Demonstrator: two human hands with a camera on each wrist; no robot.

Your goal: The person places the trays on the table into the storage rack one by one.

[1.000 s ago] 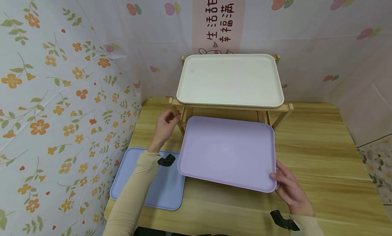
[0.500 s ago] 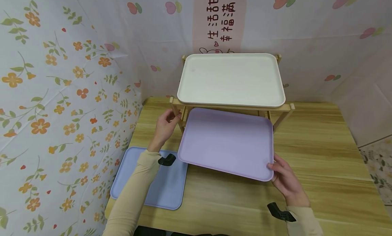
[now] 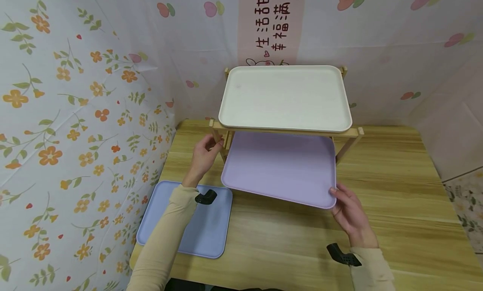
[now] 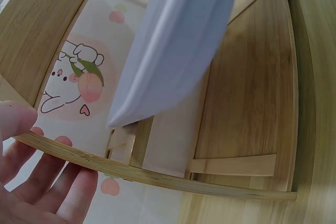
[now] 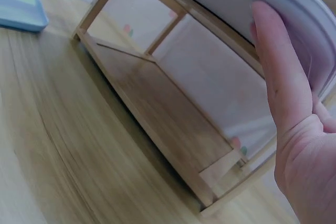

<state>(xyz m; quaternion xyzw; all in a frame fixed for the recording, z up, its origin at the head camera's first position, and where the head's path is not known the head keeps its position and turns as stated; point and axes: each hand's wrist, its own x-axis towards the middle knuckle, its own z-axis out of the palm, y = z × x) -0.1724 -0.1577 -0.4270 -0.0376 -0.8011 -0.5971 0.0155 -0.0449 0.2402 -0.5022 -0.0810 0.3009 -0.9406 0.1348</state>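
My right hand holds a purple tray at its front right corner, thumb on the rim and fingers beneath. The tray slants, its rear part inside a wooden rack under the top level and its front sticking out. In the right wrist view, fingers lie against the tray's underside, above the rack's bare bottom shelf. My left hand grips the rack's front left post, thumb on one side and fingers on the other. The tray's back edge is hidden in the head view.
A white tray lies on the rack's top. A blue tray rests on the wooden table at the left, partly under my left forearm. Patterned cloth hangs on the left and behind the rack.
The purple tray has slid back, deeper into the rack beneath the white tray, and my right hand has moved forward with it. My left hand has stayed on the post.
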